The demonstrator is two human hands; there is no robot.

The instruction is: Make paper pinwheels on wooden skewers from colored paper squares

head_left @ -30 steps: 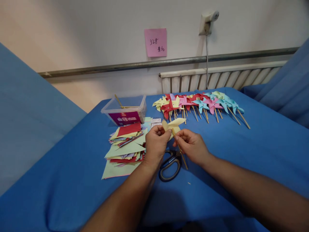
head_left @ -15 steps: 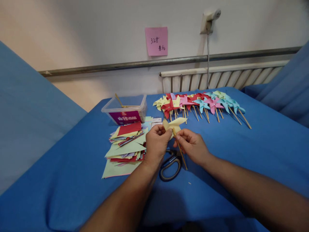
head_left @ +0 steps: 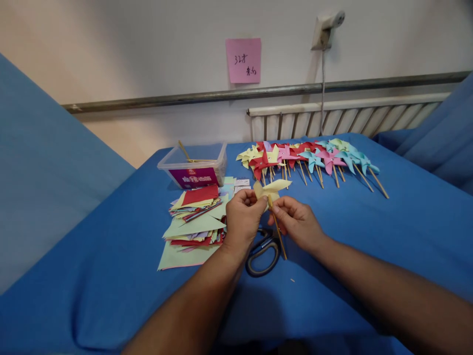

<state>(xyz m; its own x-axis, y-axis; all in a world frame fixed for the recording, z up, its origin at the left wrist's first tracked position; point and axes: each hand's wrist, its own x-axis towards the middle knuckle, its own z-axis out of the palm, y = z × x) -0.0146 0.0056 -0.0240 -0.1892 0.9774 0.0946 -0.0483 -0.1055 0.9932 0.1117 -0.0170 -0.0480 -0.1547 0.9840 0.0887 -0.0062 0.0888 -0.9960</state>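
Note:
My left hand [head_left: 244,218] pinches the folded paper head of a pale yellow pinwheel [head_left: 272,188] just above the blue cloth. Its thin wooden stick [head_left: 279,235] runs down from the paper, and my right hand [head_left: 298,222] grips the stick near its top. Both hands are close together, thumbs meeting at the pinwheel's centre. Black-handled scissors [head_left: 263,252] lie on the cloth right under my hands, partly hidden by the left wrist.
A messy pile of coloured paper squares [head_left: 192,224] lies left of my hands. Behind it stands a clear plastic box [head_left: 194,166] with sticks. A row of finished pinwheels [head_left: 310,160] lies at the back. A pink note [head_left: 243,60] hangs above a radiator [head_left: 343,118].
Both hands stay on the yellow pinwheel and barely shift. The view has drifted slightly, so everything sits a little further right.

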